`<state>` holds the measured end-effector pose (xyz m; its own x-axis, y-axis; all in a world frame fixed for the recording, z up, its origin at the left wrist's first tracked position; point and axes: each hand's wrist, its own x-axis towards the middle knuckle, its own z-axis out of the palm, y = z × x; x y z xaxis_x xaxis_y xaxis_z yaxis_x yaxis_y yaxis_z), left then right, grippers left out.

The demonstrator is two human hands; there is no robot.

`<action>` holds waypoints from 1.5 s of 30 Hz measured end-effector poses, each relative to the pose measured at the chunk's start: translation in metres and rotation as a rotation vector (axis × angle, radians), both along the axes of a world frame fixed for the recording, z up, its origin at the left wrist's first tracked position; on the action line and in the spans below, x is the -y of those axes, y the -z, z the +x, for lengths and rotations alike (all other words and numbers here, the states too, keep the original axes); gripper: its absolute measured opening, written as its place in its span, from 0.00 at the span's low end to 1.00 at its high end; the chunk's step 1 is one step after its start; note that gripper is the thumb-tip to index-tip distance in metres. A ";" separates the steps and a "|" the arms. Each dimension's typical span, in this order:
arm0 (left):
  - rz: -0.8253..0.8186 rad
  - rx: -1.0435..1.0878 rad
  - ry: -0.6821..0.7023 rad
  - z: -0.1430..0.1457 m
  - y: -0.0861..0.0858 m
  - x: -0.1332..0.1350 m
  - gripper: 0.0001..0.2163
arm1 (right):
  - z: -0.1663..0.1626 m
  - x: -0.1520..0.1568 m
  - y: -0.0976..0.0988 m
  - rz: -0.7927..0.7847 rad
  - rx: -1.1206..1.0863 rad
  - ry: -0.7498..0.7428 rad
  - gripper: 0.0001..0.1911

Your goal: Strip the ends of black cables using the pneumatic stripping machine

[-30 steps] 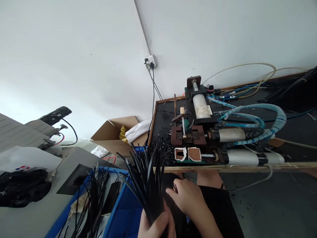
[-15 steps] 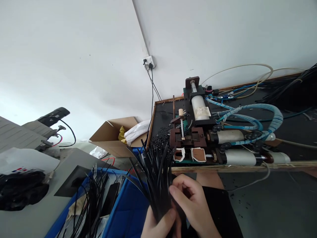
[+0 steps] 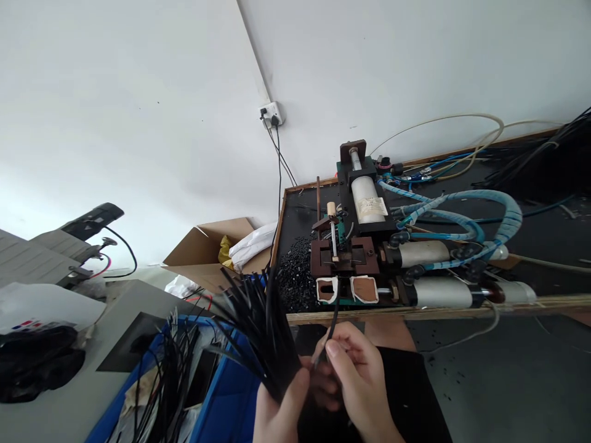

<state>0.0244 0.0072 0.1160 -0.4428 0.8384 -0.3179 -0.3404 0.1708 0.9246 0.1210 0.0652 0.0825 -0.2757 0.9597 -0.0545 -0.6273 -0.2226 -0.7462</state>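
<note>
My left hand (image 3: 287,406) is wrapped round a thick bundle of black cables (image 3: 265,326), whose ends fan out up and to the left. Between thumb and fingers my right hand (image 3: 353,366) pinches a single black cable (image 3: 335,314). That cable points upward, its tip at the gap between the two pads at the front of a pneumatic machine (image 3: 346,255). Whether the tip touches the machine I cannot tell. The lower ends of the bundle are hidden behind my hands.
Small black cut bits (image 3: 298,267) are heaped left of the machine. A wooden edge (image 3: 305,317) borders the bench. On the left stand a blue crate (image 3: 217,394) holding more cables and an open cardboard box (image 3: 184,249). Blue-wrapped hoses (image 3: 510,215) loop at the right.
One cable now stands apart from the bundle in my right hand, pointing at the machine. The bundle has tilted and shifted left with my left hand.
</note>
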 end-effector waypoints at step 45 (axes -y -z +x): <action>0.098 -0.047 0.062 0.012 0.005 -0.025 0.18 | -0.012 -0.034 0.020 -0.123 -0.606 -0.112 0.12</action>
